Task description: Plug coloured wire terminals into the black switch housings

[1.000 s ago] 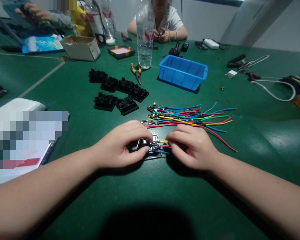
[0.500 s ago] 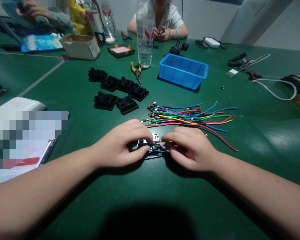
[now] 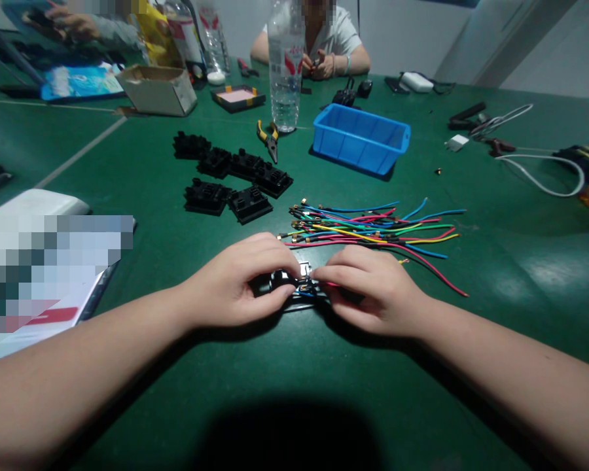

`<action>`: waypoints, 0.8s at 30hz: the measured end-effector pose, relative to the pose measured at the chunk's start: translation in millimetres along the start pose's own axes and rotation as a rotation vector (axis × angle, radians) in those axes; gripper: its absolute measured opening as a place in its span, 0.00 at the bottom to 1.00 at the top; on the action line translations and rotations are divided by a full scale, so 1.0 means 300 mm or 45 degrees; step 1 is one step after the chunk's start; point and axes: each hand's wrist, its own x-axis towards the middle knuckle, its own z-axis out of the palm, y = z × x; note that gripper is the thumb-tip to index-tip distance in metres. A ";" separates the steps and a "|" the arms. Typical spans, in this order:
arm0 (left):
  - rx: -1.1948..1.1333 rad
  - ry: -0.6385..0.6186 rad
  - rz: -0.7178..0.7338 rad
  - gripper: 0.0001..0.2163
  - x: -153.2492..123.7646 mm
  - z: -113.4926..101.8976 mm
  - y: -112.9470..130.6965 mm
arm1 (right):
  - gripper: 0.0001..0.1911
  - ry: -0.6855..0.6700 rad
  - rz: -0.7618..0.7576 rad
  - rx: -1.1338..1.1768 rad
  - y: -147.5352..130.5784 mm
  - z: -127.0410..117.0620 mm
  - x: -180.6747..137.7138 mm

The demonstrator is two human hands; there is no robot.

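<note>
A small black plastic housing [image 3: 305, 302] lies on the green table between my two hands, largely covered by my fingers. My left hand [image 3: 250, 282] is closed around its left side, thumb in front and fingers behind. My right hand [image 3: 375, 291] pinches coloured wires at the housing's right side; a red wire [image 3: 330, 284] shows at its fingertips, and a blue wire [image 3: 304, 294] runs across the housing. Just behind my hands lies a bundle of coloured wires [image 3: 373, 229] with brass-coloured end terminals. Several similar black housings [image 3: 248, 163] sit beyond my left hand.
Behind the wires stands a blue plastic bin [image 3: 356, 144]. Yellow-handled pliers [image 3: 269, 140] lie near a clear water bottle [image 3: 285, 85]. A cardboard box [image 3: 160, 91] is at the back left, papers [image 3: 78, 281] at the left. Another person [image 3: 319, 52] sits opposite.
My right fingers have shifted slightly left and closer to the left hand over the housing. Less of the wires shows between the hands. My left hand stays put.
</note>
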 end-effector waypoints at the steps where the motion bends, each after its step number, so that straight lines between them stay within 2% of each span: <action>1: -0.001 0.001 -0.005 0.06 -0.001 0.000 0.000 | 0.13 -0.002 0.007 -0.002 0.000 0.000 0.000; 24: 0.008 -0.037 -0.025 0.05 0.001 0.000 0.000 | 0.13 -0.041 0.059 -0.018 -0.010 -0.008 0.007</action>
